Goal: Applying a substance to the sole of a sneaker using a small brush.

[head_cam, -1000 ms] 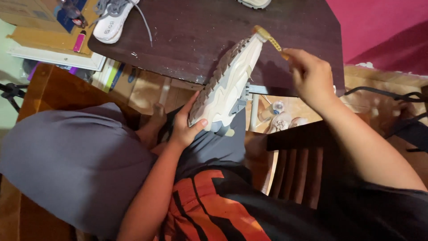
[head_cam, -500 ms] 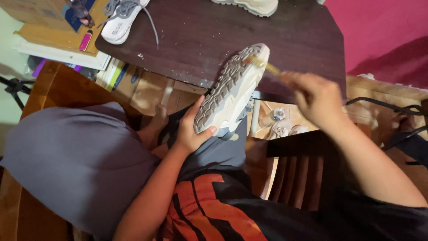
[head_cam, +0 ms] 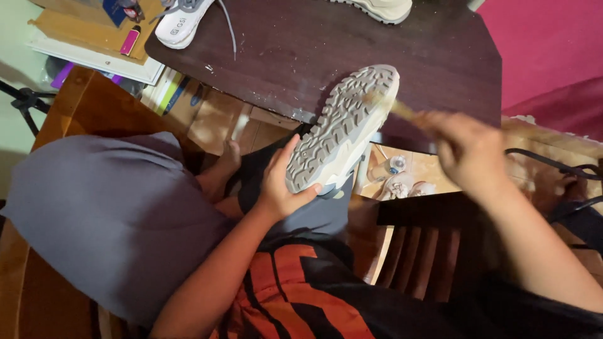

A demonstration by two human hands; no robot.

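My left hand (head_cam: 281, 183) grips the heel end of a cream and grey sneaker (head_cam: 344, 127), its lugged grey sole turned up toward me and its toe resting over the edge of the dark wooden table (head_cam: 301, 44). My right hand (head_cam: 470, 150), blurred by motion, holds a small brush (head_cam: 397, 108) with a yellowish handle. Its bristle end touches the sole near the toe.
A white sneaker with grey laces (head_cam: 182, 22) lies at the table's far left, and part of another cream shoe (head_cam: 384, 9) shows at the top edge. Cardboard and books (head_cam: 94, 37) lie to the left. A dark wooden chair (head_cam: 427, 245) stands under my right arm. Small bottles (head_cam: 392, 166) sit on the floor.
The sneaker has been turned from showing its side to sole up. The brush has moved from the toe tip onto the sole, and my right hand has dropped lower.
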